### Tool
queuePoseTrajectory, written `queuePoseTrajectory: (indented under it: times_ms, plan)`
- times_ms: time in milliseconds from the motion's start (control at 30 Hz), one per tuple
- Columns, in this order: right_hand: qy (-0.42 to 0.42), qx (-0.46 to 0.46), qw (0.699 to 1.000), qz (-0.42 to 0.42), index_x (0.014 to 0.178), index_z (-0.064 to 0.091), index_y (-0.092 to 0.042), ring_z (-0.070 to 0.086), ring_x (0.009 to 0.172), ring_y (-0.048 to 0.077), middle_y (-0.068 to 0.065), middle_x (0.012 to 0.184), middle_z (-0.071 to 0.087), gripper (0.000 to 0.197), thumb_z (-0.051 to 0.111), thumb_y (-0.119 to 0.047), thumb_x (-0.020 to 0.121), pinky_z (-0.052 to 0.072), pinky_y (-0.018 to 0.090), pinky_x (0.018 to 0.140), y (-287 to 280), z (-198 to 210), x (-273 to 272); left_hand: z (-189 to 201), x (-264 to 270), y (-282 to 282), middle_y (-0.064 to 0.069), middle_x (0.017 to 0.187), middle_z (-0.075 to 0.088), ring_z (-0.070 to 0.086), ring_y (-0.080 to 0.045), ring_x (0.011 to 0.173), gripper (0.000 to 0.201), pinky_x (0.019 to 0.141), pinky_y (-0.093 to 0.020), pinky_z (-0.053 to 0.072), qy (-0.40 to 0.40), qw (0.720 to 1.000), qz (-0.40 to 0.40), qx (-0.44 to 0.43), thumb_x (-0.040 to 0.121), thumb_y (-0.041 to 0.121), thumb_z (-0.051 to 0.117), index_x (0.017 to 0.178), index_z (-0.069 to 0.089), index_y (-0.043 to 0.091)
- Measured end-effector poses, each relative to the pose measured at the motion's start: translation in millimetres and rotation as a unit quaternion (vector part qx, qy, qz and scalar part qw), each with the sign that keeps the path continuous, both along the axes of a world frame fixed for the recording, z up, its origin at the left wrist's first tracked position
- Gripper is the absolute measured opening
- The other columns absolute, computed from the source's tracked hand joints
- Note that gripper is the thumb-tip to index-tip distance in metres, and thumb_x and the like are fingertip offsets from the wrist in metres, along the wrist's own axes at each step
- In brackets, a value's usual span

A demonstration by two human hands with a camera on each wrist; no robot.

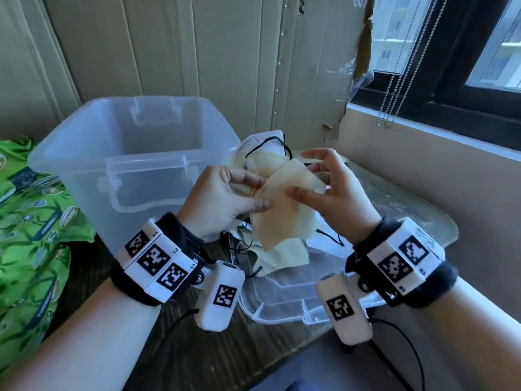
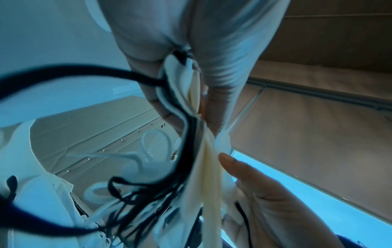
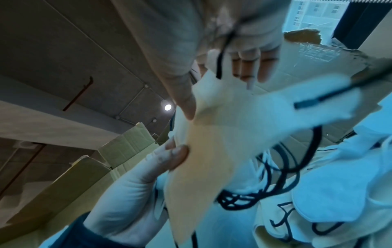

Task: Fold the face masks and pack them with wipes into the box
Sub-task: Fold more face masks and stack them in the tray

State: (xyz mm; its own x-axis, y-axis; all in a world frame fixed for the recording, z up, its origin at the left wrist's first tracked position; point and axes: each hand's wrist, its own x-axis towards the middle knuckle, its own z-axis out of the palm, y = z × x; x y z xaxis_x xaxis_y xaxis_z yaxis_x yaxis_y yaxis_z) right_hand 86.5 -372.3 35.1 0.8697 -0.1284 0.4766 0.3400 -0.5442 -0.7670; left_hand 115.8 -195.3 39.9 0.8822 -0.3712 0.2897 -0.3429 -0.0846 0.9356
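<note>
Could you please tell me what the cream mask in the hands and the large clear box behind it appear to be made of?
The cream face mask looks like soft, matte non-woven fabric: it creases limply and has a stitched edge, with both hands holding it. The large clear storage box looks like translucent, slightly frosted plastic: the wall shows through it, and its moulded rim is glossy.

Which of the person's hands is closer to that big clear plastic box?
Left. The left hand is right in front of the clear box; the right hand is farther off, beyond the mask both hold.
</note>
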Motion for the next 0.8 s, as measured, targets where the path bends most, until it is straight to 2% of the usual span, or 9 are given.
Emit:
queuePoseTrajectory:
  times_ms: [100, 200, 267, 333, 467, 533, 600, 700, 800]
  plan:
    - [-0.039, -0.03, 0.999, -0.014, 0.095, 0.057, -0.026, 0.051, 0.079, 0.004, -0.002, 0.093, 0.058, 0.038, 0.081, -0.017, 0.066, 0.042, 0.019, 0.076, -2.7, 9.5, -6.0, 0.0, -4.0, -1.9, 0.007, 0.06, 0.07, 0.062, -0.003, 0.048, 0.023, 0.049, -0.013, 0.048, -0.014, 1.0, -0.007, 0.011, 0.06, 0.003, 0.08, 0.076, 0.07, 0.016]
    - [-0.113, -0.061, 0.989, -0.069, 0.076, 0.066, -0.02, 0.052, 0.067, 0.001, -0.007, 0.073, 0.06, 0.019, 0.081, -0.017, 0.065, 0.041, 0.014, 0.068, 0.9, 10.6, -16.2, -1.7, -7.7, -5.9, 0.01, 0.057, 0.067, 0.058, 0.001, 0.048, 0.023, 0.05, -0.012, 0.047, -0.023, 0.999, -0.025, 0.022, 0.064, -0.004, 0.079, 0.08, 0.07, 0.01]
    - [-0.141, -0.083, 0.982, -0.091, 0.071, 0.067, -0.013, 0.051, 0.064, -0.005, -0.009, 0.067, 0.058, 0.013, 0.078, -0.018, 0.065, 0.038, 0.008, 0.066, 0.9, 7.4, -21.1, -4.8, -8.1, -7.5, 0.007, 0.062, 0.07, 0.063, -0.004, 0.054, 0.023, 0.056, -0.016, 0.052, -0.026, 0.999, -0.029, 0.016, 0.064, -0.004, 0.079, 0.082, 0.07, 0.007]
    - [-0.147, -0.101, 0.979, -0.103, 0.069, 0.065, -0.01, 0.049, 0.065, -0.01, -0.01, 0.067, 0.056, 0.016, 0.078, -0.019, 0.065, 0.037, 0.008, 0.066, -2.0, 4.2, -26.0, -6.7, -9.0, -9.1, -0.002, 0.075, 0.074, 0.068, -0.014, 0.068, 0.025, 0.07, -0.028, 0.058, -0.031, 0.999, -0.03, 0.011, 0.062, -0.002, 0.081, 0.082, 0.072, 0.009]
    - [-0.183, -0.116, 0.968, -0.128, 0.065, 0.061, -0.013, 0.048, 0.068, -0.012, -0.018, 0.066, 0.049, 0.019, 0.079, -0.019, 0.063, 0.037, 0.007, 0.065, -7.3, 0.8, -33.9, -9.1, -11.6, -10.4, 0.01, 0.065, 0.071, 0.063, -0.001, 0.059, 0.023, 0.058, -0.015, 0.05, -0.033, 0.998, -0.049, -0.001, 0.064, -0.002, 0.08, 0.079, 0.071, 0.014]
    - [-0.197, -0.125, 0.964, -0.123, 0.065, 0.061, -0.014, 0.047, 0.068, -0.011, -0.014, 0.067, 0.049, 0.017, 0.077, -0.018, 0.064, 0.036, 0.006, 0.065, -6.1, 1.3, -37.2, -9.4, -11.0, -9.9, 0.008, 0.071, 0.073, 0.066, -0.004, 0.063, 0.021, 0.061, -0.017, 0.05, -0.019, 0.998, -0.056, -0.018, 0.065, 0.002, 0.079, 0.08, 0.071, 0.013]
    - [-0.182, -0.145, 0.966, -0.11, 0.071, 0.06, -0.013, 0.046, 0.07, -0.007, -0.008, 0.072, 0.052, 0.015, 0.073, -0.02, 0.069, 0.035, 0.008, 0.065, -1.6, 3.4, -39.8, -9.5, -11.2, -8.5, 0.004, 0.077, 0.074, 0.068, -0.009, 0.069, 0.018, 0.065, -0.021, 0.054, -0.015, 0.998, -0.059, -0.031, 0.064, 0.01, 0.078, 0.08, 0.072, 0.015]
    - [-0.082, -0.161, 0.979, -0.092, 0.084, 0.058, -0.014, 0.042, 0.067, 0.006, -0.011, 0.074, 0.05, 0.02, 0.072, -0.024, 0.076, 0.03, 0.016, 0.06, 5.6, 8.8, -42.3, -6.5, -13.4, -6.3, 0.008, 0.068, 0.072, 0.066, -0.004, 0.059, 0.012, 0.056, -0.016, 0.052, -0.029, 0.997, -0.059, -0.031, 0.069, 0.012, 0.074, 0.078, 0.07, 0.018]
    - [-0.022, -0.132, 0.989, -0.063, 0.075, 0.056, -0.015, 0.04, 0.056, 0.009, -0.008, 0.063, 0.049, 0.026, 0.079, -0.024, 0.068, 0.033, 0.015, 0.055, 9.6, 12.5, -43.7, -5.5, -14.0, -5.1, 0.008, 0.066, 0.071, 0.066, -0.005, 0.058, 0.01, 0.051, -0.016, 0.05, -0.033, 0.997, -0.066, -0.034, 0.076, 0.007, 0.069, 0.082, 0.07, 0.015]
